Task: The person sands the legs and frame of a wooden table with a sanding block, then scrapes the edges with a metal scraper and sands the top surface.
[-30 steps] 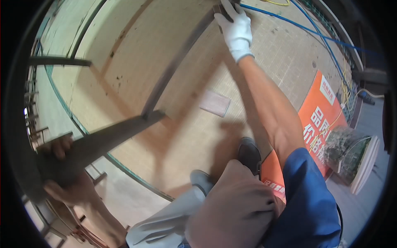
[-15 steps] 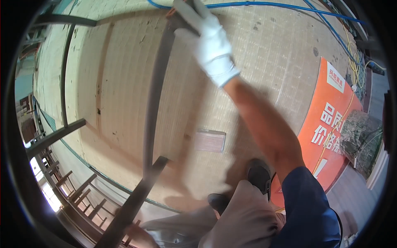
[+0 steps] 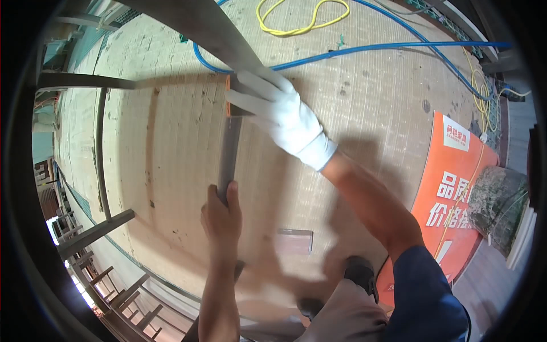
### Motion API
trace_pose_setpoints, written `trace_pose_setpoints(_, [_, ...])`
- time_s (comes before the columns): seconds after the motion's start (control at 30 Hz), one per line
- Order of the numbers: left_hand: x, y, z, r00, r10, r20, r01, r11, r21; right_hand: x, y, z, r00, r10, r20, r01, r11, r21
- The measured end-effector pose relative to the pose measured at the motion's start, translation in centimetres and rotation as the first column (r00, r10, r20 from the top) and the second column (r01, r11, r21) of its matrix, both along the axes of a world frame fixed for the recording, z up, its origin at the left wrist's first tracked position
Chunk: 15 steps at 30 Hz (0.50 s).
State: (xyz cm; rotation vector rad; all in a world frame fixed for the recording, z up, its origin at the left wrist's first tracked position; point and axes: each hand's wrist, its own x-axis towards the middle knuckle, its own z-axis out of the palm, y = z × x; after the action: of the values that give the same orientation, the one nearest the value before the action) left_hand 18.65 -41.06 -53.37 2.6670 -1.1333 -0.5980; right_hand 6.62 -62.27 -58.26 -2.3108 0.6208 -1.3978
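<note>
Since half a second ago, the left hand [image 3: 222, 219] has been moving up from the lower left and is now gripping the narrow dark rail [image 3: 229, 145] from below. Nearest the body, a dark shoe [image 3: 360, 272] is standing at the near end of the tan floor sheet [image 3: 364, 102], below a trouser leg [image 3: 347, 319].

Just beyond the shoe, a flat pinkish slab [image 3: 294, 242] is lying on the sheet, well in from its green-lined left edge. The bare left hand is closing around the rail's near part, thumb on one side and fingers on the other. Farther along, the right hand [image 3: 288, 117], in a white glove, is holding a dark, orange-edged block [image 3: 235, 110] at the rail's far end, its fingers lying over the top. Whether the block is pressing on the rail, I cannot tell.

Toward the sheet's right edge, an orange banner [image 3: 433, 165] is lying flat, and a see-through container [image 3: 501, 199] is resting over the banner's right side. Toward the left edge, a dark crossbar [image 3: 97, 233] is reaching in, and stool-like frames [image 3: 125, 296] are standing beyond that edge. Above the glove, a thick dark bar [image 3: 202, 33] is slanting in from the upper left. Past it, a blue hose [image 3: 353, 50] is curving across the sheet toward its far right corner, and a yellow cord [image 3: 285, 33] is looping near the far edge.
</note>
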Motion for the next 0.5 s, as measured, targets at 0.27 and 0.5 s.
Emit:
trace_pose_setpoints(0.27, [0.1,0.3,-1.1,0.993,-0.047,0.112,0.059,0.993,-0.103,0.0,-2.6,-0.3,0.998,-0.059,-0.028,0.057,0.994,-0.089])
trace_pose_setpoints(0.5, [0.3,0.0,-0.6,0.994,-0.039,0.100,0.048,0.995,-0.090,-2.8,-2.1,-2.7,0.984,-0.005,-0.181,0.022,0.995,0.093])
